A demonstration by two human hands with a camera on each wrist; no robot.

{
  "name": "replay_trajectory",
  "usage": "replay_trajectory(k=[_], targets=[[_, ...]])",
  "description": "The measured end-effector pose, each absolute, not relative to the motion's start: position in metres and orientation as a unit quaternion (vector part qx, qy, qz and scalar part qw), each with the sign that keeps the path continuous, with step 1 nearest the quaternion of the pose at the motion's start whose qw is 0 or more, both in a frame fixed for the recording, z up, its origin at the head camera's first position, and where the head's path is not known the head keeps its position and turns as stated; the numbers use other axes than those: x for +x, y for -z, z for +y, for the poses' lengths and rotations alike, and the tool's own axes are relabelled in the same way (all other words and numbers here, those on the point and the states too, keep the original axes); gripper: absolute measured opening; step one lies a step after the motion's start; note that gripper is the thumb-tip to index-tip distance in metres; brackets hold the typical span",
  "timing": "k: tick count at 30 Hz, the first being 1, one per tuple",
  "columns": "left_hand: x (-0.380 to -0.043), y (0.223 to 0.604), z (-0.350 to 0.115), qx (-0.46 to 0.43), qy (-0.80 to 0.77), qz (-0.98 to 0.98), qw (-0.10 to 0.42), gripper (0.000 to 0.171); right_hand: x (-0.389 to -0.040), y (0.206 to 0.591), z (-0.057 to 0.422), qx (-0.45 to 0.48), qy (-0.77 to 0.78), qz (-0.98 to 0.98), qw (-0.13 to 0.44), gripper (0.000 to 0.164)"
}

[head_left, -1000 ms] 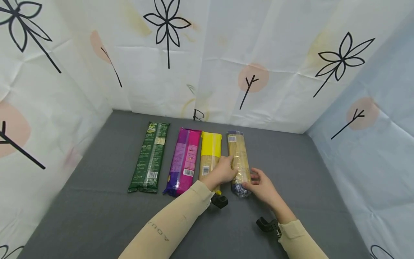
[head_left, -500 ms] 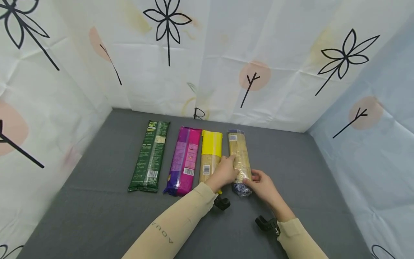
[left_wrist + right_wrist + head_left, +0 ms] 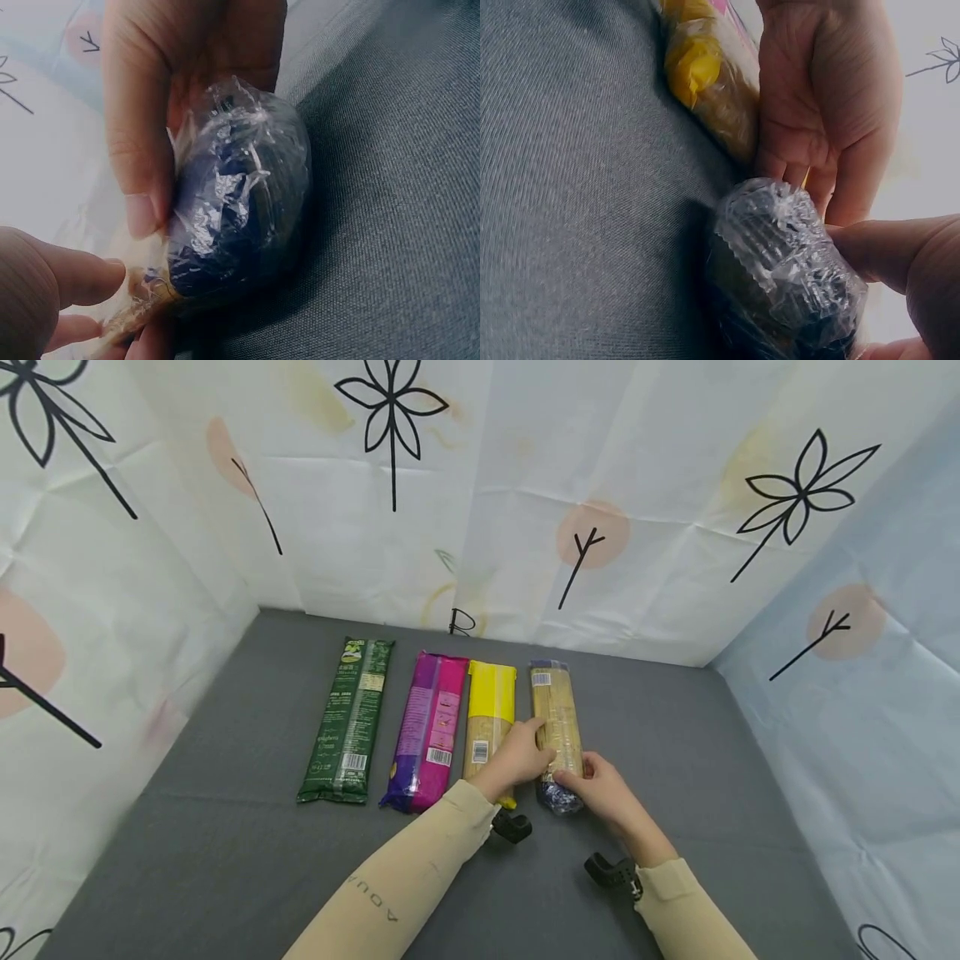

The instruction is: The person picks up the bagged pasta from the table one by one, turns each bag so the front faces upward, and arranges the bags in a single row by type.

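A clear pack of spaghetti (image 3: pixel 555 706) with dark blue ends lies lengthwise on the grey cloth, the rightmost in a row of packs. My left hand (image 3: pixel 517 753) grips its left side, thumb on top. At the near right edge, my right hand (image 3: pixel 609 792) holds the same pack, with its thumb over the top and its fingers down the side. The crinkled blue end (image 3: pixel 217 217) shows close up in the left wrist view. Just left of it lies a yellow-topped spaghetti pack (image 3: pixel 491 693), partly covered by my left hand and wrist.
Further left lie a purple and pink pack (image 3: pixel 429 727) and a dark green pack (image 3: pixel 347 727), roughly parallel. Grey cloth (image 3: pixel 675 735) stretches to the right of the row. White patterned curtains (image 3: pixel 510 468) enclose the back and sides.
My right thumb has slid slightly left onto the clear spaghetti pack, and the right hand's fingers have closed in along its side. My left hand stays nearly in place.
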State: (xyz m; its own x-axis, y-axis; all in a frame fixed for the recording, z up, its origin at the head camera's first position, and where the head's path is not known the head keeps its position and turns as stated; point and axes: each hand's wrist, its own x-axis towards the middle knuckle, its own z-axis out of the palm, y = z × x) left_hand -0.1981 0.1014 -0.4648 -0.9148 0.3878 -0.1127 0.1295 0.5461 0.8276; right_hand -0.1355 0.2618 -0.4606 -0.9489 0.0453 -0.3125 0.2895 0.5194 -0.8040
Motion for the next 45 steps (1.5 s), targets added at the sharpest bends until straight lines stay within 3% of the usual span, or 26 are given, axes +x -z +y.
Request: replay_trajectory(k=[6, 13, 19, 33, 39, 45], targets=[[-0.201, 0.469, 0.1, 0.149, -0.472, 0.856, 0.149, 0.058, -0.133, 0.46, 0.257, 0.094, 0.511, 0.846, 0.117, 0.053], [-0.205, 0.47, 0.097, 0.146, -0.514, 0.828, 0.167, 0.057, -0.127, 0.463, 0.253, 0.076, 0.593, 0.792, 0.126, 0.066], [-0.209, 0.47, 0.093, 0.132, -0.547, 0.806, 0.183, 0.057, -0.126, 0.464, 0.251, 0.077, 0.656, 0.738, 0.139, 0.066], [-0.204, 0.465, 0.098, 0.15, -0.508, 0.834, 0.157, 0.059, -0.119, 0.46, 0.253, 0.091, 0.688, 0.715, 0.082, 0.063], [-0.208, 0.457, 0.091, 0.157, -0.558, 0.792, 0.191, 0.057, -0.115, 0.454, 0.255, 0.07, 0.637, 0.766, 0.047, 0.063], [-0.212, 0.455, 0.083, 0.106, -0.667, 0.69, 0.259, 0.055, -0.111, 0.448, 0.255, 0.026, 0.561, 0.827, 0.023, 0.061]])
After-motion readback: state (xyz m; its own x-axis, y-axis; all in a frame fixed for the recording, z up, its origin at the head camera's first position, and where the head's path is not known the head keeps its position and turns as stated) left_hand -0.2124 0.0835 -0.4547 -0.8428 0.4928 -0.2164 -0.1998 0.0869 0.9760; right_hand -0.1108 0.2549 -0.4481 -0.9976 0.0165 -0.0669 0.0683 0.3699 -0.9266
